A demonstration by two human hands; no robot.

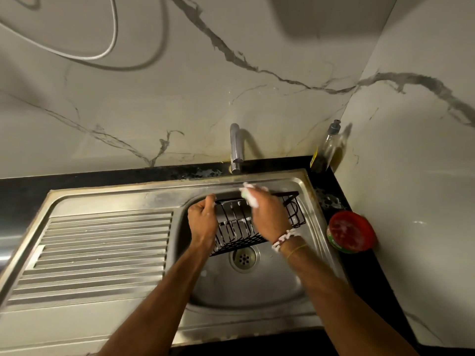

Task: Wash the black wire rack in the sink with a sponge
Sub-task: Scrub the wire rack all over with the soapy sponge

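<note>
The black wire rack [293, 210] stands tilted in the steel sink [252, 286], above the drain. My left hand [203, 220] grips the rack's left end and holds it up. My right hand [267, 214] is closed around a foamy sponge [248, 192] and presses it on the rack's top rear rim. Soap foam covers my right fingers and clings to some wires. Both hands hide the rack's middle.
A chrome tap [235, 147] rises behind the basin, with no water seen running. The ribbed draining board [102, 253] lies to the left. A red tub of dish soap [350, 231] and a clear bottle [325, 147] stand on the black counter at the right, by the marble wall.
</note>
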